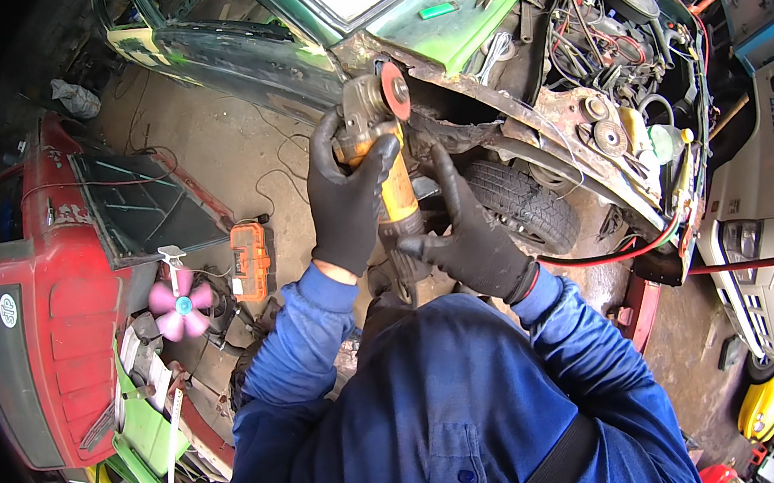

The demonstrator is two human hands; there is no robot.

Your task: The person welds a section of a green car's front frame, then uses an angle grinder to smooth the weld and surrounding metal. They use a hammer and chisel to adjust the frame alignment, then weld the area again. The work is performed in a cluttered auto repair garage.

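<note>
A yellow and grey angle grinder (398, 194) is held upright in front of my chest, its red disc (396, 95) at the top. My left hand (343, 189), in a black glove, is closed round the grinder just below its metal head. Beside the tool's body is my right hand (478, 248), also gloved, with its fingers spread and its thumb close to the lower body; whether the thumb touches I cannot tell. Just beyond the disc lies the cut, rusty wheel-arch edge of a green car (467, 18). The grinder's lower end is partly hidden by shadow and my clothing.
The car's tyre (521, 205) and exposed engine (612, 35) are at the right. On the concrete floor at left are an orange toolbox (252, 262), a pink-bladed fan (182, 305) and trailing cables. A red vehicle cab (86, 362) stands far left, a white vehicle (765, 208) far right.
</note>
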